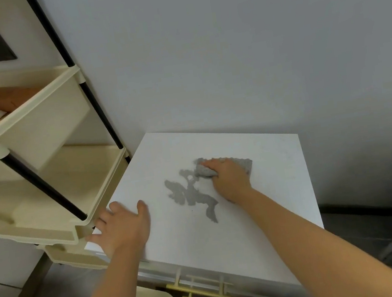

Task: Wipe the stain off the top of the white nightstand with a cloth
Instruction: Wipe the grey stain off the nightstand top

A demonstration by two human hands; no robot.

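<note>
White nightstand (pixel 239 230) stands against a grey wall, its top bearing a grey branching stain (pixel 191 194) between the hands. Right hand (pixel 228 177) presses a bunched grey cloth (pixel 242 163) at the stain's far edge. Left hand (pixel 122 224) lies flat, fingers spread, on the near-left corner.

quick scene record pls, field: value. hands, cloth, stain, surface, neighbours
surface: white nightstand top, against a grey wall
stain: grey blotch near the middle of the top, still there
cloth: grey cloth at the stain's far right edge
right hand: right hand pressing down on the cloth
left hand: left hand flat, open, on the top's left edge
neighbours: cream tiered shelf rack to the left; gold drawer handle below the front edge
</note>
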